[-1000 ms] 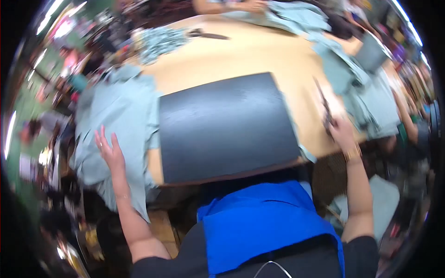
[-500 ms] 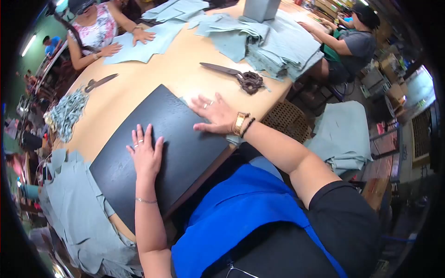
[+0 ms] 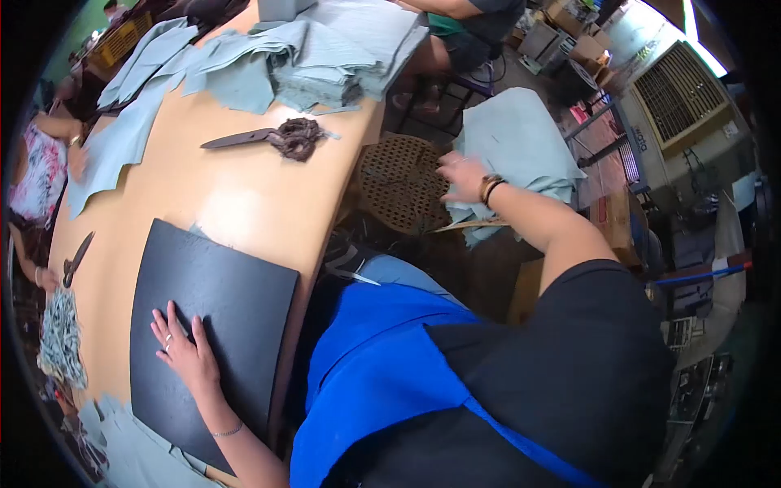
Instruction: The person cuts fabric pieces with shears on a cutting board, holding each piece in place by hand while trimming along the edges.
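Note:
My left hand (image 3: 189, 350) lies with fingers spread on a black mat (image 3: 232, 285) at the table's near edge. Off to the right of the table, my right hand (image 3: 465, 176) reaches to the left edge of a stack of pale grey-green sheets (image 3: 517, 134). Its fingers are apart and slightly blurred; whether they touch the stack I cannot tell. Scissors with wrapped handles (image 3: 272, 138) rest on the table beyond the mat. Another dark pair of scissors (image 3: 76, 259) lies at the far left.
Pale sheets are piled at the table's far end (image 3: 325, 61), and more lie (image 3: 142, 443) at the lower left. A bundle of strips (image 3: 61, 337) sits by the left edge. A perforated brown seat (image 3: 399, 183) stands beside the table (image 3: 268, 195). Co-workers sit around it.
My right hand has left the black mat and swung right to the stack beside the table. My left hand stays on the mat. The view has turned to the right.

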### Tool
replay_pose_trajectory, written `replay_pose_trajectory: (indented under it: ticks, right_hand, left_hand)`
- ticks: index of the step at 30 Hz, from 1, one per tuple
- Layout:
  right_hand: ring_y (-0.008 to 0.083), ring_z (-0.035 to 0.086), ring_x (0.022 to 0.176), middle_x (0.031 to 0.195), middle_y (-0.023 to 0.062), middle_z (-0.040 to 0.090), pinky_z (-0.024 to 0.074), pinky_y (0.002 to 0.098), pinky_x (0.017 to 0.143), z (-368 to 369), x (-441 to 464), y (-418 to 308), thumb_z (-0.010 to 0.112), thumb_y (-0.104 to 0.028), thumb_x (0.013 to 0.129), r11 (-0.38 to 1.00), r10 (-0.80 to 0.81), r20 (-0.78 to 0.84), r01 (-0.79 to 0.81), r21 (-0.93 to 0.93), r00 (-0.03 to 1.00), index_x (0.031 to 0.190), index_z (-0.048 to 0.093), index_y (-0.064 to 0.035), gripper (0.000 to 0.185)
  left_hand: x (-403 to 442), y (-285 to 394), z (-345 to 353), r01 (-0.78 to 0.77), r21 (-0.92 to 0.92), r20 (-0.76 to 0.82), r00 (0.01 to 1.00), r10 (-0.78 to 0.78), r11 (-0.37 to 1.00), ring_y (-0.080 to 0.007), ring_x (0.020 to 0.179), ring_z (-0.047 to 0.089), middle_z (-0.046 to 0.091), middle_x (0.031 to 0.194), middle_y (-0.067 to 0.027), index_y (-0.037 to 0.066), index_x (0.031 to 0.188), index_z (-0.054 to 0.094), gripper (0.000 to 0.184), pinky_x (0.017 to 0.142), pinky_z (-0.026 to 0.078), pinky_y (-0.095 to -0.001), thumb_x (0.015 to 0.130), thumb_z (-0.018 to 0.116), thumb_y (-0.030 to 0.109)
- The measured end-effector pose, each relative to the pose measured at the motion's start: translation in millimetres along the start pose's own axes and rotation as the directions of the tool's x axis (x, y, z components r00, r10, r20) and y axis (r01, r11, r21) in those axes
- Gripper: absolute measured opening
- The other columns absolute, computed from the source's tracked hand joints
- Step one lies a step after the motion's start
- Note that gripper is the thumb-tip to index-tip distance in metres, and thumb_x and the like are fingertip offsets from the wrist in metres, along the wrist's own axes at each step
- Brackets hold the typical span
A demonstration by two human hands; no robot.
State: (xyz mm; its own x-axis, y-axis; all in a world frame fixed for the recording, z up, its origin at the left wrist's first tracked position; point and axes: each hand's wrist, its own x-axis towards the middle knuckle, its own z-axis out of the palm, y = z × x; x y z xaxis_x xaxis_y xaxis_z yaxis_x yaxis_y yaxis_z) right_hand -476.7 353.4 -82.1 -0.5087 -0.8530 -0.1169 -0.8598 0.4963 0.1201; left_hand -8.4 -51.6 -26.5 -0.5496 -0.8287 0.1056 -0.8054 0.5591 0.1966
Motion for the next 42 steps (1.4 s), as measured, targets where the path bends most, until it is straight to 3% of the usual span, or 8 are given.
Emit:
replay_pose_trajectory:
  ticks: [9,18,22,26,29,30,35,42]
  right_hand:
    - [0.0236,0.054,0.117,0.121,0.0074,0.060,0.0404,0.0509,0.093,-4.4,-58.7,93.8,0.059,-0.040,0.086,0.738,0.668,0.314,-0.548,-0.395,0.674,0.114,0.061,-0.0177,0.036]
    - [0.0366,0.055,0.114,0.122,0.0231,0.059,0.0389,0.0437,0.098,-86.0,69.5,108.0,0.029,-0.054,0.097,0.335,0.910,-0.098,-0.576,0.745,0.402,0.115,0.058,0.0017,0.066]
    - [0.0198,0.052,0.111,0.123,0.0117,0.057,0.0391,0.0311,0.097,-162.0,171.8,-42.7,0.042,-0.048,0.098,0.110,0.800,-0.369,0.488,0.866,0.473,0.122,0.053,0.0065,0.060]
    - [0.0156,0.049,0.113,0.126,0.0109,0.053,0.0371,0.0304,0.102,-178.4,208.7,-265.2,0.047,-0.037,0.099,-0.376,0.192,-0.518,0.550,0.746,0.834,0.122,0.053,0.0015,0.045]
    - [0.0256,0.058,0.105,0.110,0.0139,0.063,0.0377,0.0348,0.104,-157.3,149.6,-373.1,0.039,-0.026,0.101,0.010,-0.632,-0.629,0.816,0.577,0.453,0.120,0.058,-0.0029,0.035]
    - [0.0278,0.059,0.091,0.095,0.0154,0.064,0.0342,0.0409,0.106,-210.6,109.6,-381.0,0.039,-0.036,0.101,0.187,-0.855,-0.078,0.443,0.877,0.514,0.106,0.062,-0.0037,0.040]
    - [0.0355,0.059,0.080,0.073,0.0141,0.057,0.0226,0.0575,0.108,-169.1,62.2,-397.4,0.038,-0.044,0.099,-0.095,-0.993,-0.121,0.589,0.802,0.004,0.087,0.057,-0.0052,0.044]
    - [0.0276,0.058,0.113,0.115,0.0086,0.065,0.0249,0.0568,0.107,-156.0,69.6,-344.1,0.034,-0.071,0.087,-0.212,-0.762,-0.450,0.478,0.852,0.465,0.114,0.063,-0.0059,0.076]
  left_hand:
    - [-2.0,4.0,-1.0,0.015,0.013,-0.006,1.000,-0.015,1.000,-0.0299,0.144,0.016,0.022,0.155,-0.0103,0.019,0.144,0.037,0.054,0.109,0.011,-0.0631,0.096,0.043,0.044]
    - [1.0,4.7,-3.9,0.034,0.023,0.004,0.999,-0.034,0.999,-0.0340,0.143,0.020,0.027,0.152,-0.0149,0.015,0.140,0.042,0.052,0.108,0.015,-0.0632,0.094,0.049,0.040]
    - [-2.4,12.0,-20.2,0.062,-0.105,0.012,0.998,-0.061,0.993,-0.0347,0.142,0.022,0.029,0.151,-0.0166,0.014,0.138,0.044,0.050,0.110,0.013,-0.0615,0.096,0.045,0.041]
    - [-8.4,-28.2,-12.8,0.078,-0.723,-0.137,0.958,-0.253,0.687,-0.0296,0.143,0.021,0.025,0.154,-0.0119,0.015,0.148,0.026,0.059,0.112,0.009,-0.0570,0.099,0.034,0.046]
    - [-19.4,-53.2,-22.9,-0.089,-0.983,-0.153,0.883,-0.445,0.161,-0.0260,0.143,0.018,0.023,0.155,-0.0080,0.016,0.150,0.019,0.063,0.112,0.007,-0.0549,0.099,0.025,0.053]
    - [-31.0,-68.9,-29.0,-0.089,-0.979,-0.170,0.848,-0.502,0.182,-0.0268,0.143,0.018,0.023,0.155,-0.0092,0.016,0.151,0.015,0.066,0.112,0.005,-0.0539,0.098,0.021,0.056]
    - [-77.3,-115.4,-53.4,-0.120,-0.753,-0.424,0.840,-0.339,0.647,-0.0286,0.142,0.021,0.025,0.154,-0.0101,0.013,0.145,0.034,0.062,0.112,0.011,-0.0564,0.096,0.041,0.051]
    - [-44.6,-19.7,-57.3,-0.403,0.000,0.038,0.915,0.402,0.915,-0.0368,0.141,0.021,0.028,0.152,-0.0149,0.020,0.139,0.044,0.064,0.112,0.017,-0.0555,0.085,0.058,0.052]
